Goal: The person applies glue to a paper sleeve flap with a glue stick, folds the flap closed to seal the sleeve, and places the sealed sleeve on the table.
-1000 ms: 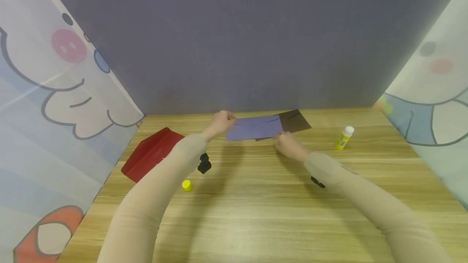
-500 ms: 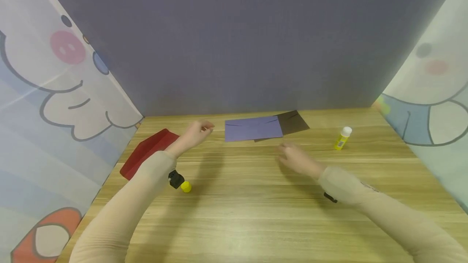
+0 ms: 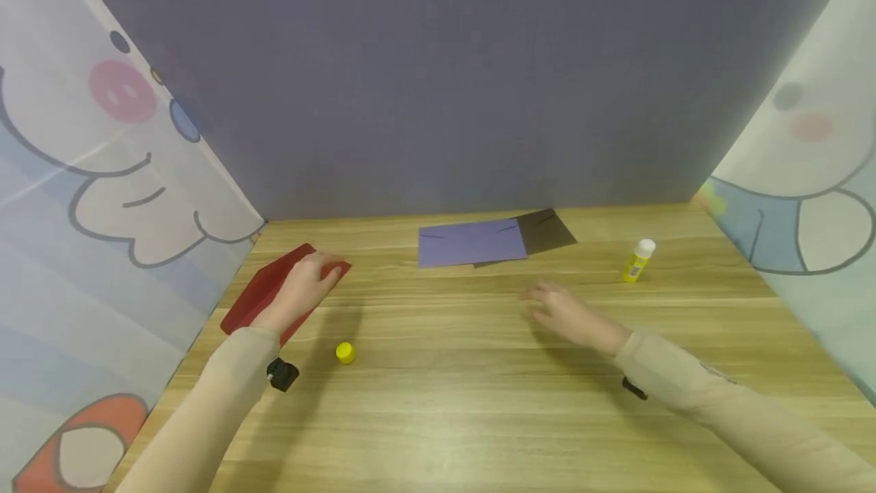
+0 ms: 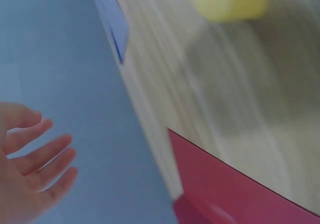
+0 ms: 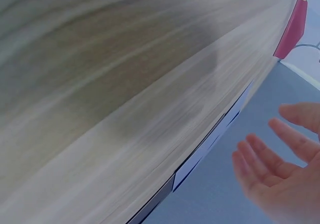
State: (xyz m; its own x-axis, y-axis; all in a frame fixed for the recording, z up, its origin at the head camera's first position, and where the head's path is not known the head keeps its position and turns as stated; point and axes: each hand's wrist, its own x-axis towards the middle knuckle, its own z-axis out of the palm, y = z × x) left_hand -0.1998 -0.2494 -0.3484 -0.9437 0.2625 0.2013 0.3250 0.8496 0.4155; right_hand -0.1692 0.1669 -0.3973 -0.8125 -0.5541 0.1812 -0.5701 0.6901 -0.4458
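On the left of the table lies a red envelope [image 3: 263, 285] with its flap spread out. My left hand [image 3: 305, 287] is over it in the head view; the left wrist view shows its fingers relaxed and apart, holding nothing. A purple envelope [image 3: 472, 243] overlaps a dark brown envelope [image 3: 546, 230] near the back edge. In front of these, at some distance, my right hand [image 3: 564, 314] hovers over the bare wood with loosely bent fingers and nothing in them.
A glue stick [image 3: 636, 261] with a white end stands at the right. A yellow cap [image 3: 345, 353] sits on the wooden table [image 3: 452, 402], front left. A grey panel [image 3: 472, 82] rises behind the table, with printed cloth on both sides.
My left hand has left the purple envelope's side and moved left over the red envelope. My right hand has drawn back from the purple envelope toward me. Both envelopes at the back stayed put.
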